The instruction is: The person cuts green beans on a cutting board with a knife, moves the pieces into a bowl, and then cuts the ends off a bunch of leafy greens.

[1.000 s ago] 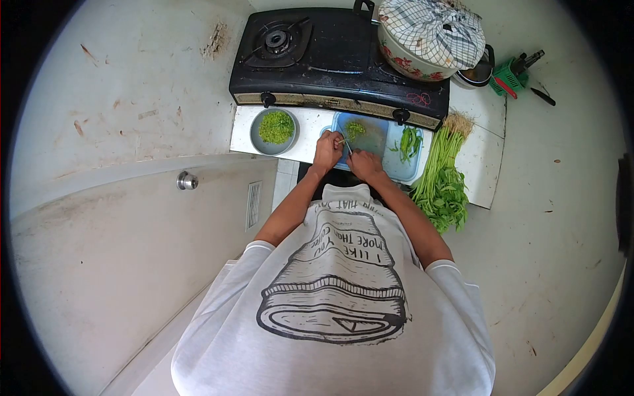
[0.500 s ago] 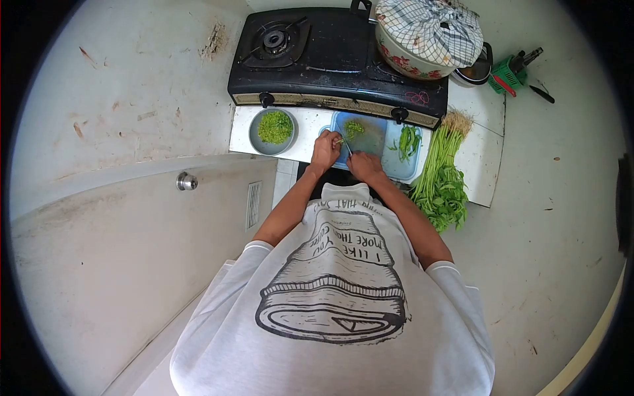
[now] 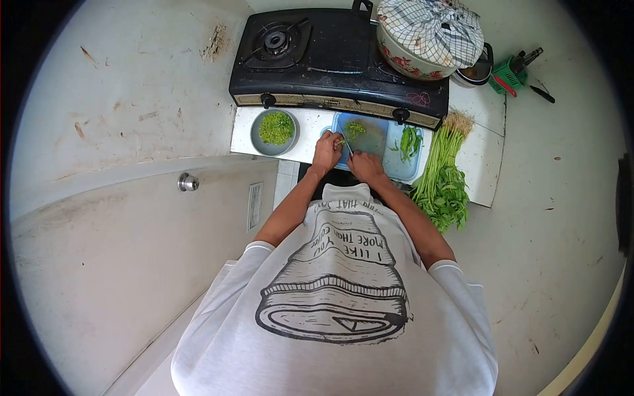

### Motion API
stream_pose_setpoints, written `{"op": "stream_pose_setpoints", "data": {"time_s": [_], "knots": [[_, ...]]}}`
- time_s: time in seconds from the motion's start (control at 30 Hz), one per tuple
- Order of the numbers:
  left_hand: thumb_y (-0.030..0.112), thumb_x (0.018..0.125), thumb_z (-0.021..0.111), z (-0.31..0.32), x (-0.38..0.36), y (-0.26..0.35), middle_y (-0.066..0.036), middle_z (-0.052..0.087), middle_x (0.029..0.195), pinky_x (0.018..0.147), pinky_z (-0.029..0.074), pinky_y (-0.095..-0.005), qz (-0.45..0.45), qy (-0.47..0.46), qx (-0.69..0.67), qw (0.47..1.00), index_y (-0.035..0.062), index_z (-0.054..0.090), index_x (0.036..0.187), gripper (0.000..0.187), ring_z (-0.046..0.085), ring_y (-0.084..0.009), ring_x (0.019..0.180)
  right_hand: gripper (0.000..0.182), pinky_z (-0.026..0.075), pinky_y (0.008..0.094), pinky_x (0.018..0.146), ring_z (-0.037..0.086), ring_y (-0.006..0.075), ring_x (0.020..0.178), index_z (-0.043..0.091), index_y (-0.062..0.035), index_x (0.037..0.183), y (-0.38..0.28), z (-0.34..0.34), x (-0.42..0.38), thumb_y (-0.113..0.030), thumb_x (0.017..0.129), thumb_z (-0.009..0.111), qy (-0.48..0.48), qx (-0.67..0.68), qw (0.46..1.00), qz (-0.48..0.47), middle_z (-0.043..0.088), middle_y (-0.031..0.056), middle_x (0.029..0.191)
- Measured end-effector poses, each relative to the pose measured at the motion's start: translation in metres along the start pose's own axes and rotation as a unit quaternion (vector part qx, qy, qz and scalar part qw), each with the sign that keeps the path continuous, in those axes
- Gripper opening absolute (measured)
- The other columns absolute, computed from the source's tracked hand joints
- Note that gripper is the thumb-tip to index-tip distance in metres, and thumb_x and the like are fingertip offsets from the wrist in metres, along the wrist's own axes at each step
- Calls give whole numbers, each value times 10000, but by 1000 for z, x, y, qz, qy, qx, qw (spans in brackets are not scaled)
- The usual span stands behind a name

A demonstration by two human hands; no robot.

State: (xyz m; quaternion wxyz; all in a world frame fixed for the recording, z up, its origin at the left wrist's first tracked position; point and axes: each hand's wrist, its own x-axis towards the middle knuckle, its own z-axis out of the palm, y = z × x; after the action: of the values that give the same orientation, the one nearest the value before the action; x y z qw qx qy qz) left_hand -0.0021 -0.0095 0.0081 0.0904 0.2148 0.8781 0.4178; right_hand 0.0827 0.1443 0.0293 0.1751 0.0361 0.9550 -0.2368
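A blue chopping board (image 3: 374, 136) lies in front of the stove, with a small pile of chopped greens (image 3: 355, 129) on it. My left hand (image 3: 327, 151) is closed at the board's left side, its fingers on a small bit of green stalk. In my right hand (image 3: 365, 165), closed at the near edge, is a knife (image 3: 347, 144) whose blade points up and left beside the left fingers. Longer green pieces (image 3: 409, 142) rest on the board's paler right part.
A grey bowl (image 3: 255, 136) of chopped greens stands left of the board. To the right lies a rooted leafy bunch (image 3: 441, 175). Behind is a black stove (image 3: 337, 63) with a cloth-covered pot (image 3: 416, 66); a green basket (image 3: 503, 74) holds utensils at the back right.
Both hands hold nearly the same pose at the board. The whole view has shifted very slightly.
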Motion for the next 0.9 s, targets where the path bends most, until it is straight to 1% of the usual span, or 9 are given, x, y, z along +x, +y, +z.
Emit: {"op": "stream_pose_setpoints", "data": {"time_s": [0.17,0.27,0.47,0.57,0.67,0.77,0.87,0.9], "knots": [[-46,837,645,5,0,-6,-141,609,858,665,550,-373,-3,10,-7,1000,10,698,949,135,657,-268,708,382,588,511,751,744,391,809,740,9,912,4,14,2,-304,992,536,14,-12,1000,1,747,232,936],[-43,836,646,3,0,-4,-143,624,865,673,556,-364,-3,4,-1,1000,2,702,958,141,662,-264,706,390,588,513,755,745,389,808,743,5,921,2,5,-3,-303,1001,517,25,-10,999,-36,746,228,934],[-41,832,646,4,1,-7,-144,652,898,687,567,-350,-12,0,1,1000,-1,717,982,171,683,-249,722,418,585,516,786,747,386,837,749,5,918,-2,4,8,-312,1015,495,12,3,1000,-10,749,221,959],[-39,827,651,7,1,-10,-146,662,893,691,573,-345,-13,7,5,1000,-7,723,980,173,686,-248,723,422,577,534,810,737,422,860,714,23,950,3,15,14,-331,1017,494,7,12,1000,-15,742,258,934],[-37,821,659,4,2,-6,-149,674,883,700,578,-335,-25,8,-13,1000,-10,731,977,173,689,-241,723,422,586,514,808,748,395,866,754,-4,904,2,13,8,-312,1008,486,-3,3,1000,10,754,222,942],[-38,814,668,0,2,1,-149,683,876,706,582,-329,-41,3,-19,999,-11,738,970,173,692,-227,725,408,585,518,806,749,389,885,765,-19,902,4,10,2,-303,1003,490,-48,-21,999,-9,754,230,956],[-40,785,653,6,3,-5,-135,654,780,660,555,-355,-17,44,-56,997,-5,711,854,97,648,-244,659,395,586,517,806,751,382,887,775,-34,909,8,24,9,-303,1000,502,-10,0,1000,-2,755,226,967],[-38,792,663,8,3,-8,-134,662,809,674,563,-343,-13,32,-37,999,-7,719,887,115,661,-233,681,395,586,515,808,751,380,889,775,-33,913,8,23,11,-305,1000,503,-9,-4,1000,-5,755,224,970]]}}
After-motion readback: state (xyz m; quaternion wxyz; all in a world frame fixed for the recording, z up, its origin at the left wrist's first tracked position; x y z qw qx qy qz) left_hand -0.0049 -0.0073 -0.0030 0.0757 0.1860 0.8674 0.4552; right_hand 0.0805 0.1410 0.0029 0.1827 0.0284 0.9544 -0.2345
